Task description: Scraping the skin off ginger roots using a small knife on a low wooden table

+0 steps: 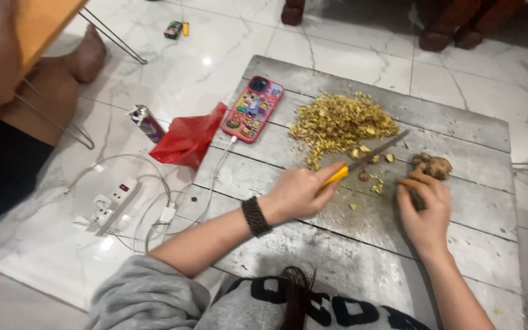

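Observation:
My left hand [299, 190] grips the yellow handle of a knife [371, 156], whose blade points up and right over a few cut yellow pieces [368, 160]. My right hand [426, 208] rests on the board, fingers closed on a dark piece, just below a knobbly brown root [433, 166]. A heap of chopped yellow bits [340, 124] lies beyond the blade. All of this sits on a grey wooden board [362, 244] on the floor.
A phone in a colourful case [252, 109] lies at the board's left corner, its cable running to a white power strip [114, 205]. A red bag [187, 139] and a lighter [146, 122] lie on the marble floor. Another person's legs [50, 79] are at the left.

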